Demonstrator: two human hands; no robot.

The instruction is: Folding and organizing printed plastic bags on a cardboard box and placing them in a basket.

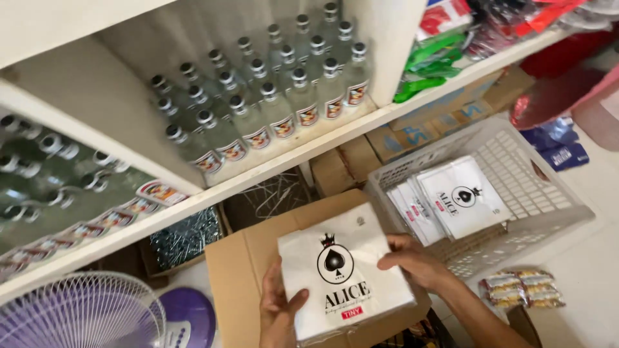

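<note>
Both my hands hold a white square pack (342,270) with a black spade emblem and a small red tag. My left hand (278,314) grips its lower left corner, thumb on top. My right hand (412,258) grips its right edge. The pack hovers over an open brown cardboard box (242,261). To the right, a white plastic basket (541,193) holds several more of the same white packs (451,200), stacked leaning.
White shelves (290,158) carry rows of clear glass bottles (277,109) with metal caps. Cardboard boxes (342,167) sit beneath them. A purple fan (84,312) stands at bottom left. Small snack packets (522,288) lie at right. Green and red packages (438,58) fill the upper right shelf.
</note>
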